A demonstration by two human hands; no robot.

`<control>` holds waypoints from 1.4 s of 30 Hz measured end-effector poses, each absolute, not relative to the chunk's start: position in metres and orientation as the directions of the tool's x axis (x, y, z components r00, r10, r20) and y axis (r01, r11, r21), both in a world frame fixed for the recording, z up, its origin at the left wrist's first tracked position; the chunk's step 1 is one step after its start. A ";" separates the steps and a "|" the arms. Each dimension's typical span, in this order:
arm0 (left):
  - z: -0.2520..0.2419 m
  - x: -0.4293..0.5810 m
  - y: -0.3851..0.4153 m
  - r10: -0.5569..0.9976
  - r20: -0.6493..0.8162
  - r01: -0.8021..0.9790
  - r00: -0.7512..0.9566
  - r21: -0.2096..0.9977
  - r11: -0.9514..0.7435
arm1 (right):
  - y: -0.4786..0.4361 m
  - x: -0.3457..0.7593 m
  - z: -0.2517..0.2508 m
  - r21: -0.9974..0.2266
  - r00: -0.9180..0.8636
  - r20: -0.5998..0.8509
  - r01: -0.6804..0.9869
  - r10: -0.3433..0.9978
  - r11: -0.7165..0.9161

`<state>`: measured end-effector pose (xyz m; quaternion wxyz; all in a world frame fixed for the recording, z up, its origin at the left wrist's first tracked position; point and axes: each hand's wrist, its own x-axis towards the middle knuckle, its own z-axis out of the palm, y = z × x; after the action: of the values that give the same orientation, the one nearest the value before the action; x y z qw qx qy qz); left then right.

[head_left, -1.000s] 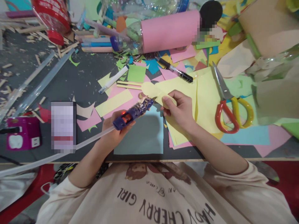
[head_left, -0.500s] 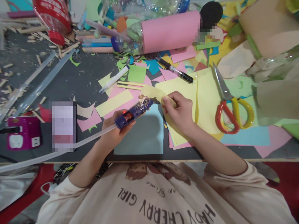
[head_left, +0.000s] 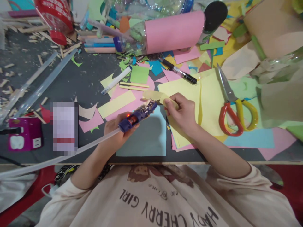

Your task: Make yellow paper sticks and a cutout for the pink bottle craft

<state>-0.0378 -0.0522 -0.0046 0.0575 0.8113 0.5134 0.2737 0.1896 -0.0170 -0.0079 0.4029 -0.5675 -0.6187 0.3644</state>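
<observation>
Head camera, and both hands are busy: the left hand is wrapped round the purple glue gun, a red light glowing on its side, though the trigger finger is hidden, so no telling whether it is squeezing. Over on the other side, the right hand pinches a pale yellow paper cutout between thumb and fingers, the free end reaching out just past the nozzle. Gun tip and paper are right beside each other; whether they touch, can't be told from here!

Looks like a gluing step, with the paper offered up to the nozzle. The next move calls for a steady pinch and fingertips kept off that hot tip. Watch the crust of flakes on the gun's front: it hides part of the cutout's near edge and could shed onto the glue.

Below them lies a light blue sheet; to the right, yellow sheets and red-and-yellow-handled scissors. Beyond, a white marker, yellow sticks and a black marker sit among scraps, with a pink-wrapped bottle farther back. And trailing out left, the long glue stick crosses the phone's lower edge, a possible snag if the gun swings.
</observation>
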 end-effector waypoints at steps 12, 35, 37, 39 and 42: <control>-0.008 -0.039 -0.053 0.884 0.354 0.811 0.306 0.390 -0.437 | -0.019 0.190 -0.011 -0.878 -0.086 0.160 0.443 0.983 0.181; -0.009 -0.037 -0.053 0.884 0.362 0.836 0.297 0.350 -0.424 | -0.018 0.190 -0.010 -0.873 -0.085 0.193 0.440 0.977 0.211; -0.011 -0.037 -0.054 0.875 0.374 0.831 0.308 0.342 -0.439 | -0.017 0.189 -0.009 -0.900 -0.050 0.153 0.405 0.987 0.160; -0.013 -0.038 -0.055 0.878 0.362 0.833 0.314 0.338 -0.437 | -0.017 0.189 -0.009 -0.927 -0.010 0.115 0.358 0.993 0.111; -0.015 -0.040 -0.056 0.889 0.334 0.842 0.314 0.334 -0.424 | -0.016 0.188 -0.009 -0.959 0.030 0.071 0.276 0.997 0.060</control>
<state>-0.0399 -0.0559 -0.0150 0.0488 0.8092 0.5346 0.2387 0.1880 -0.0165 -0.0087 0.4519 -0.5576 -0.5709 0.3986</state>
